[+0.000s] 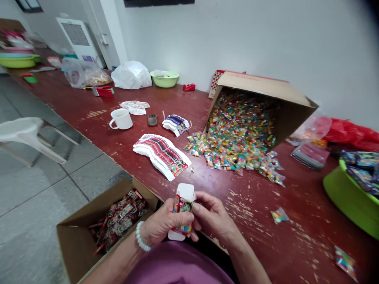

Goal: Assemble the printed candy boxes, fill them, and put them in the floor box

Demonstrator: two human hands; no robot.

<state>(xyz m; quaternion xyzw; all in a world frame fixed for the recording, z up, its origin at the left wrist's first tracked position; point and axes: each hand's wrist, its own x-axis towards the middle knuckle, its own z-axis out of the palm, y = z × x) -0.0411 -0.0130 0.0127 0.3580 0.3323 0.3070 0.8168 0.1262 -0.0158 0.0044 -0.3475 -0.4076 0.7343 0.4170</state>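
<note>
A small printed carton (178, 209) with white end flaps spread at top and bottom is upright at the table's front edge. My left hand (164, 221) grips it, thumb across its front. My right hand (211, 215) pinches at the carton's right side; whether anything else is between those fingers is hidden. Beyond my hands lies a fanned row of flat red cartons (161, 154). A cardboard box (296, 106) on its side spills small candy packets (237, 138) across the red table (207, 185).
At the lower left, an open cardboard box (71, 244) holds finished-looking red cartons (124, 215). A white mug (121, 119), a dark device (152, 120) and purple cartons (177, 124) lie farther back. The green basin (349, 197) stands right; a stool (32, 134) is left.
</note>
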